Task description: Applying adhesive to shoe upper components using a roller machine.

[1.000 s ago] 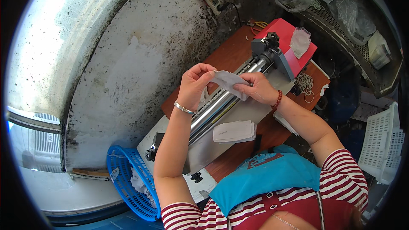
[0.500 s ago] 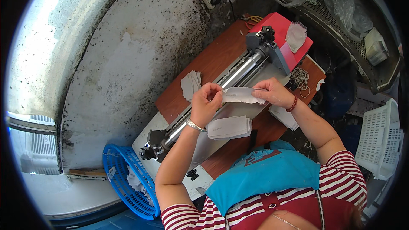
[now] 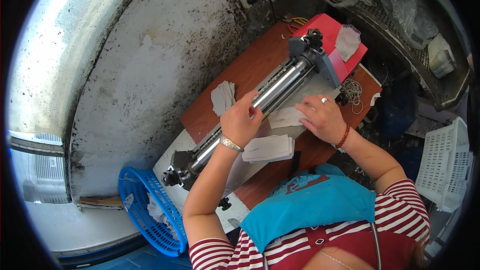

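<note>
A thin white piece (image 3: 286, 118), like paper or leather with faint print, lies on the machine's metal plate in front of the steel roller (image 3: 282, 87). My right hand (image 3: 324, 120), wearing a ring and a red bead bracelet, has its fingers spread at the piece's right end, fingertips resting on or just over it. By the roller, my left hand (image 3: 241, 121) is open, thumb and forefinger apart near the piece's left end. Just below lies a stack of similar white pieces (image 3: 269, 149) on the plate. Beyond the roller, more cut pieces (image 3: 223, 98) lie on the wooden table.
The roller machine has a red housing (image 3: 320, 22) with a clear dish (image 3: 347, 42) on it. String (image 3: 352, 90) lies beside it. A blue basket (image 3: 127, 185) holding white scraps stands at lower left, a white crate (image 3: 442, 162) at right. A stained wall (image 3: 150, 80) rises behind.
Both hands have let go of the white piece, which now lies lower, on the metal plate. My left fingers have opened and lifted toward the roller; my right fingers have spread.
</note>
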Action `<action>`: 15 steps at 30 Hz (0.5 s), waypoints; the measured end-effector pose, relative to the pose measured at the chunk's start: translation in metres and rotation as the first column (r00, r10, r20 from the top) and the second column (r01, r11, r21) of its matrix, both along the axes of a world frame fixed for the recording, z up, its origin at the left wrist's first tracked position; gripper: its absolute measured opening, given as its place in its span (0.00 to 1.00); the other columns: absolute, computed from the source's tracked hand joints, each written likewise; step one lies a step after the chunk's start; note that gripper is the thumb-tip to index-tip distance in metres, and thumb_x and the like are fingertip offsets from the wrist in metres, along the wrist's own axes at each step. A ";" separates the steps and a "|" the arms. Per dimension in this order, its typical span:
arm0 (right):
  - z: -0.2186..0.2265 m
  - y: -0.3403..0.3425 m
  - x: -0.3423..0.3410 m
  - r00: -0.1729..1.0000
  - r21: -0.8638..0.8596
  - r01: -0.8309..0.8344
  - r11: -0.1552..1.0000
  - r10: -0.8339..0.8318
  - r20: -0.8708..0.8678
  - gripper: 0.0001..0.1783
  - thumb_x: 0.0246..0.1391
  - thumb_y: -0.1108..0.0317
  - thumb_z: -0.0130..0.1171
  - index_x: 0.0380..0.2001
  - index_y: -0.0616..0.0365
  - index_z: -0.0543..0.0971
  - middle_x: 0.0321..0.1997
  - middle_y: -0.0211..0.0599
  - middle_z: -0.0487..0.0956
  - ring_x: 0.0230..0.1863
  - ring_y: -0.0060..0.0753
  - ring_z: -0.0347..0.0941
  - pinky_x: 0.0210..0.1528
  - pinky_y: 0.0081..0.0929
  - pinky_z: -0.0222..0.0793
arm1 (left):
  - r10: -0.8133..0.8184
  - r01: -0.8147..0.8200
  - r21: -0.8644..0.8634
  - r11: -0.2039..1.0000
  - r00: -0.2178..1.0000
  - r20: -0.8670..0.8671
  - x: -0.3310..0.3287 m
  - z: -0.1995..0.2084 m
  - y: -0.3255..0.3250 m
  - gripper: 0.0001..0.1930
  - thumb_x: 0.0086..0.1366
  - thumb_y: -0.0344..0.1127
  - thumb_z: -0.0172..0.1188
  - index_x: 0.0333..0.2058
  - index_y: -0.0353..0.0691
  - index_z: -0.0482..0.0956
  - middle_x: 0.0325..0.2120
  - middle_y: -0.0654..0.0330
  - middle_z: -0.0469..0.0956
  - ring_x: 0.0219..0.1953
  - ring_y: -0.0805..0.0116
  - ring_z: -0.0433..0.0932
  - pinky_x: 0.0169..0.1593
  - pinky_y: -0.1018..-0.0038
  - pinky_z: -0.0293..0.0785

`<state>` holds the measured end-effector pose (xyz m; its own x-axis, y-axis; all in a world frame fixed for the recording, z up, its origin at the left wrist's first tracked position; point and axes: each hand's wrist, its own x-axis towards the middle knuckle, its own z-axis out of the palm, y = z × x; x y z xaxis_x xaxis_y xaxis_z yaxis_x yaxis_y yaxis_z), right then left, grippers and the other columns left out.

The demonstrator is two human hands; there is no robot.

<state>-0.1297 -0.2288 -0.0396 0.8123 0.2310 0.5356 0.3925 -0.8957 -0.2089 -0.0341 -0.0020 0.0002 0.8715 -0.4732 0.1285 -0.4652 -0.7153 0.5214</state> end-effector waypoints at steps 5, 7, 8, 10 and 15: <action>-0.031 0.011 0.004 0.975 -0.051 -0.218 0.975 0.215 -0.064 0.12 0.41 0.66 0.64 0.33 0.50 0.79 0.35 0.27 0.72 0.38 0.26 0.70 0.44 0.29 0.60 | -0.036 0.040 -0.023 0.999 0.983 0.178 0.018 -0.017 -0.005 0.17 0.55 0.35 0.60 0.45 0.42 0.78 0.31 0.57 0.80 0.37 0.56 0.78 0.38 0.63 0.73; -0.037 0.015 0.013 0.975 -0.088 -0.224 0.971 0.224 -0.008 0.09 0.42 0.67 0.63 0.31 0.51 0.79 0.32 0.26 0.72 0.35 0.25 0.70 0.43 0.29 0.60 | -0.051 0.049 0.024 0.999 0.992 0.112 0.028 -0.029 -0.005 0.16 0.58 0.40 0.57 0.44 0.41 0.78 0.39 0.50 0.78 0.43 0.52 0.76 0.44 0.61 0.72; -0.037 0.018 0.017 0.974 -0.090 -0.227 0.970 0.227 -0.007 0.09 0.42 0.67 0.63 0.31 0.51 0.79 0.32 0.26 0.72 0.35 0.25 0.70 0.43 0.29 0.60 | -0.047 0.045 0.023 0.999 0.992 0.114 0.033 -0.034 -0.005 0.16 0.58 0.40 0.57 0.44 0.41 0.78 0.39 0.50 0.78 0.43 0.52 0.76 0.44 0.61 0.72; -0.037 0.022 0.025 0.976 -0.074 -0.209 0.975 0.213 0.054 0.07 0.43 0.68 0.54 0.29 0.51 0.77 0.29 0.26 0.72 0.34 0.26 0.69 0.41 0.27 0.61 | -0.012 0.010 -0.008 1.000 0.973 -0.229 0.045 -0.045 -0.008 0.17 0.62 0.44 0.51 0.40 0.37 0.79 0.39 0.46 0.77 0.43 0.48 0.76 0.48 0.60 0.70; -0.036 0.031 0.033 0.977 -0.051 -0.206 0.977 0.208 0.039 0.05 0.44 0.68 0.59 0.29 0.51 0.77 0.29 0.27 0.72 0.34 0.27 0.69 0.40 0.28 0.60 | -0.002 -0.029 -0.058 0.998 0.882 -0.471 0.080 -0.072 -0.006 0.20 0.61 0.44 0.49 0.40 0.32 0.80 0.37 0.45 0.79 0.41 0.51 0.78 0.49 0.64 0.70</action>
<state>-0.0972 -0.1982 -0.0754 0.7200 0.4174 0.5545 0.5786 -0.8022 -0.1475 0.0455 -0.0083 -0.0714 0.8431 -0.4653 -0.2697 -0.1449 -0.6793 0.7194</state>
